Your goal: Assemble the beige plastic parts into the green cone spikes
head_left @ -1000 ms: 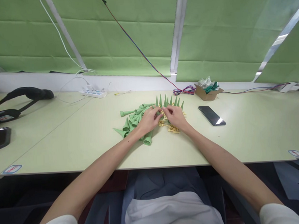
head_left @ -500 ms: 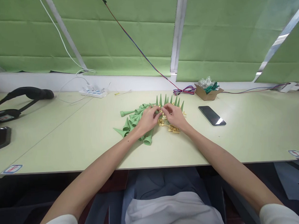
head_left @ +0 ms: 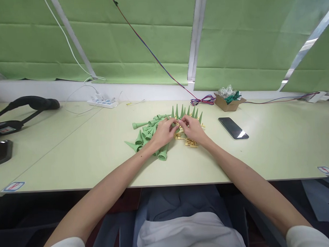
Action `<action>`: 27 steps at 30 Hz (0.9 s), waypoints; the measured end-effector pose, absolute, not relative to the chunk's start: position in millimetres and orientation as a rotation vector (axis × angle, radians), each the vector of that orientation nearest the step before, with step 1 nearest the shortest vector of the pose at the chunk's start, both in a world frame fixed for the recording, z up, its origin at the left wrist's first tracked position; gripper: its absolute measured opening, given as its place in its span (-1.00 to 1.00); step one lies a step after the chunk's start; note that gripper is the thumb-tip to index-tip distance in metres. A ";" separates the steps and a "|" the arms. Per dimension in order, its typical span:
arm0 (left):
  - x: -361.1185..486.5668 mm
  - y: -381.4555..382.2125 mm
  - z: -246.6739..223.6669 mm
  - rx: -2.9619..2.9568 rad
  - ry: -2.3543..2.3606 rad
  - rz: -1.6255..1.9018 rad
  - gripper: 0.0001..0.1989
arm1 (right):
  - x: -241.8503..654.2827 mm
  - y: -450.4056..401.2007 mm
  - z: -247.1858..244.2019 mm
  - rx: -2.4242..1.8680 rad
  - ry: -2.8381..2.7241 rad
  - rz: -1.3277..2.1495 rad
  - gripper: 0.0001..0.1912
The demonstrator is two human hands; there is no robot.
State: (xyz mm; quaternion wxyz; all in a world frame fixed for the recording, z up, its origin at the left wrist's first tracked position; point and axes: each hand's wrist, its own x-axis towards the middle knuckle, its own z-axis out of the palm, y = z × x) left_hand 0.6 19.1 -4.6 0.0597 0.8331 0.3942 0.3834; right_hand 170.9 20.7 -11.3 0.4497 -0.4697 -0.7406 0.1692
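Observation:
My left hand is closed in a pinch on a green plastic watering spike, largely hidden under the fingers. My right hand meets it fingertip to fingertip, pinching a small yellow plastic piece that is mostly covered. Under and left of my left hand lies a pile of hollow green cone spikes, some with open ends facing me. Behind my right hand several green spikes stand point up in a row. Small yellow valve-like pieces lie in a heap just below my right hand.
A black phone lies to the right, with a small cardboard box of plastic wrap and green ties behind it. A power strip and a coiled cable sit at the back. Far left are a black strap-like device and another phone.
Both hands stay together in nearly the same place, with only slight finger movement. My right fingertips have shifted a little against the left ones. The piles look unchanged.

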 end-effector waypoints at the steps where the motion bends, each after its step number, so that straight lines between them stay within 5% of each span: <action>1: 0.6 18.9 -4.6 2.522 1.191 1.159 -0.89 | 170.8 20.7 -11.0 -1.174 -1.833 0.410 -0.74; 13: 0.7 20.5 -6.3 2.537 1.194 1.140 -0.89 | 169.4 20.1 -10.4 -1.187 -1.819 0.376 -0.63; 27: 0.3 20.1 -6.6 2.536 1.219 1.138 -0.88 | 169.4 20.5 -11.1 -1.102 -1.838 0.393 -0.78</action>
